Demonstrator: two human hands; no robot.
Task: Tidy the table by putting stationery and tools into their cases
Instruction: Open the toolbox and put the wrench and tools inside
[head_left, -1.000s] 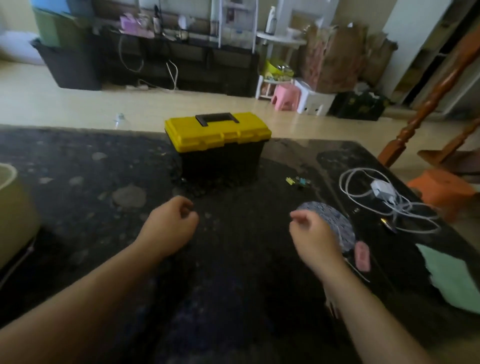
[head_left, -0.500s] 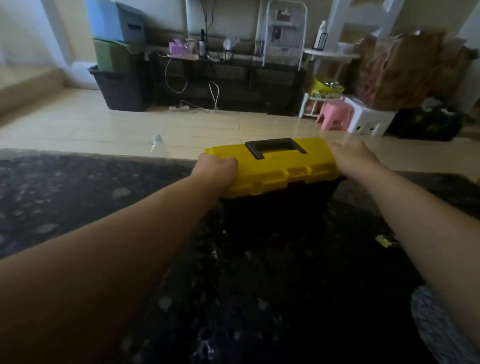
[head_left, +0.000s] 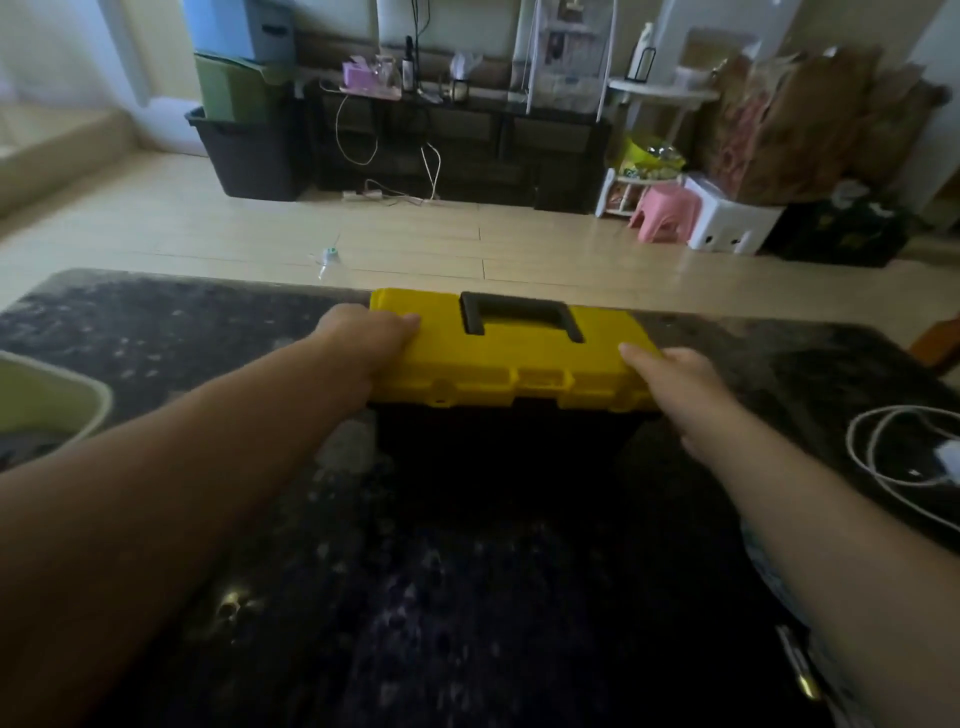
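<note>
Bare tabletop (head_left: 493, 571) runs from me up to the toolbox (head_left: 511, 364), which blocks the middle. Coiled white cable (head_left: 878, 457) crowds my right side, pale green tub (head_left: 52, 395) the left.

**Both hands gripping, arms stretched forward**

Both bare forearms are reaching forward from the bottom corners of the view, angling in toward each other. The left hand (head_left: 366, 338) is clasping the left end of the toolbox lid (head_left: 519, 364), with its thumb lying along the top and its other fingers hidden round the edge. The right hand (head_left: 680, 384) is gripping the opposite end, its thumb pressing flat on top while its fingers are curling down the side. Both wrists are lying roughly in line with the forearms.
</note>
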